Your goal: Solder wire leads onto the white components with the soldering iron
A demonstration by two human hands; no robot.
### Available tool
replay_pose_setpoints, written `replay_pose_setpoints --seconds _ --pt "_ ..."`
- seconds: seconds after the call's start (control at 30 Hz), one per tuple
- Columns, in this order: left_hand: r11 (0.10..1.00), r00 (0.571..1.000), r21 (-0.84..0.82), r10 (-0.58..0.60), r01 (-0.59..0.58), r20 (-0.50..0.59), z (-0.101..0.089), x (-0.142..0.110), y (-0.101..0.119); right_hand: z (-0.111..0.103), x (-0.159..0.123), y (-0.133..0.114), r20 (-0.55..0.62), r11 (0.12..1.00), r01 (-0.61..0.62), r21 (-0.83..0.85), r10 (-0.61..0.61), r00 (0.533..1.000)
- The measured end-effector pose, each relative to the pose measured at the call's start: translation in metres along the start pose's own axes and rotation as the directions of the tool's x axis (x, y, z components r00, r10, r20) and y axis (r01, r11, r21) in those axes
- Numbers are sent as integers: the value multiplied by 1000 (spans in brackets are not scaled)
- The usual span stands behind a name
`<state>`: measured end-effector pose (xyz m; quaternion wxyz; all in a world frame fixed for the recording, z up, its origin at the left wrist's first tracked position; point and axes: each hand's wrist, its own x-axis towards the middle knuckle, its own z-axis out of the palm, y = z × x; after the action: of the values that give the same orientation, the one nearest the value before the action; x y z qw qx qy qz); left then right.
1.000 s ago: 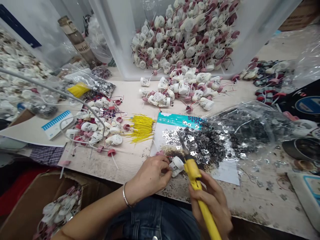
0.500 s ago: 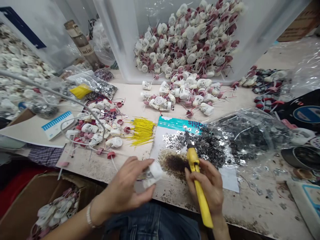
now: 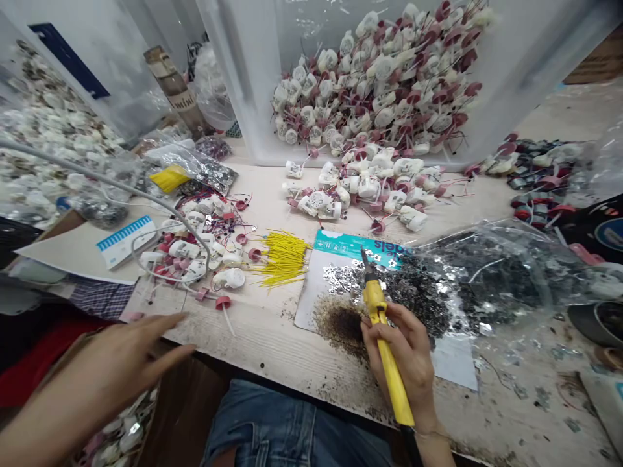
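My right hand is wrapped round the yellow handle of a soldering iron. The iron's tip points away from me, over a scatter of small shiny metal plates. Dark residue lies on the white sheet just left of my fingers. Off to the left, my left hand hangs over the table's front edge with fingers spread and nothing in them. Below it, white plastic parts lie in a cardboard box, partly hidden by my forearm. A red cap with a white lead lies nearest to its fingertips on the table.
A bundle of yellow wires lies mid-table, beside a heap of white and red wired parts. A translucent bin full of similar parts stands behind. A clear bag of dark metal pieces lies right. A grey cable arches across the left.
My left hand has swung left and down from mid-table to above the box, and the white plastic part it held is gone from its fingers. My right hand keeps the iron nearly in place.
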<state>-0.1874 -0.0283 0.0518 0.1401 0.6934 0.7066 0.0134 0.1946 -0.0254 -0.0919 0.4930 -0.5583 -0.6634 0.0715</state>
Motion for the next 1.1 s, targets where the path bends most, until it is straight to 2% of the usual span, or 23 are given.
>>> replay_pose_setpoints --seconds 0.07,0.13,0.17,0.23,0.27,0.3,0.33,0.37,0.43,0.5,0.57,0.67,0.7,0.77,0.8,0.87,0.93,1.0,1.03,1.1 --pt "973 964 -42 231 -227 133 17 18 39 3 -1 1 14 1000 2 -5 -2 1000" --pt "901 877 -142 432 -410 208 32 42 78 2 -1 2 45 1000 27 -16 -26 999" --pt "860 832 -181 509 -478 221 37 58 96 0 -2 2 64 999 42 -20 -41 997" --pt "819 790 -198 572 -538 219 45 97 128 -5 -3 0 100 996 78 -30 -75 992" --pt "825 804 -177 564 -537 186 48 119 141 -6 -3 -2 96 995 96 -41 -92 991" --pt "850 847 -139 523 -509 96 50 144 153 -6 -4 -4 70 992 110 -58 -106 992" --pt "881 886 -97 462 -463 -34 52 168 164 -6 -4 -7 32 990 119 -79 -117 993" --pt "905 902 -65 408 -420 -143 54 191 174 -5 -4 -10 -12 987 122 -102 -124 992" --pt "927 903 -37 354 -374 -244 59 230 190 -2 -4 -17 -81 983 120 -135 -132 988" --pt "942 911 -8 323 -336 -255 62 253 200 -1 -3 -24 -93 981 121 -150 -136 986" --pt "945 918 4 320 -328 -236 64 259 202 -4 -2 -30 -101 979 118 -164 -135 986" --pt "932 905 -14 350 -363 -241 63 247 193 -9 -3 -38 -130 978 82 -192 -108 986" --pt "917 895 -71 361 -391 -262 62 242 189 -11 -4 -40 -145 977 64 -202 -94 985" --pt "844 872 -286 354 -454 -338 58 235 181 -13 -7 -43 -184 980 22 -197 -59 981" --pt "770 869 -430 322 -472 -377 56 233 178 -14 -8 -44 -201 984 3 -179 -40 979" --pt "549 886 -700 209 -457 -414 50 234 175 -15 -11 -46 -222 992 -26 -125 -2 975" --pt "287 920 -874 122 -393 -373 41 235 175 -17 -11 -48 -227 995 -43 -94 20 974" --pt "91 945 -945 129 -314 -301 30 231 176 -20 -10 -51 -254 993 -34 -114 4 967" --pt "52 950 -960 168 -276 -264 23 226 176 -22 -10 -53 -279 991 -40 -125 3 960" --pt "89 937 -975 307 -203 -167 10 211 175 -26 -9 -54 -354 989 -86 -122 38 935"
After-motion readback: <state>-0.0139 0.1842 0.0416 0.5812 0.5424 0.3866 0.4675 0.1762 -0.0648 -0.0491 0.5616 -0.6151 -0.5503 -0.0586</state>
